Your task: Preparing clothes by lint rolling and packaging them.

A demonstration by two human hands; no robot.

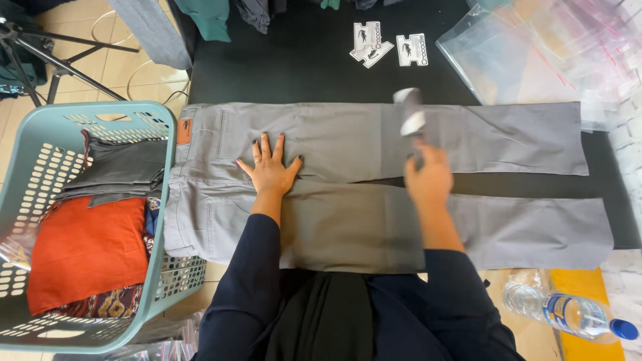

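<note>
Grey trousers (334, 220) lie flat on a black table (294, 67), waistband at the left, both legs reaching right. My left hand (269, 168) presses flat on the seat area, fingers spread. My right hand (428, 177) hovers over the gap between the legs and grips a blurred grey and white object (411, 113), possibly a tag or roller; I cannot tell which. A brown patch (184, 130) sits on the waistband.
A teal laundry basket (157, 113) at the left holds folded orange, grey and patterned clothes. White card tags (388, 47) and clear plastic bags (535, 47) lie at the table's far side. A water bottle (568, 314) lies near right. A tripod (40, 53) stands far left.
</note>
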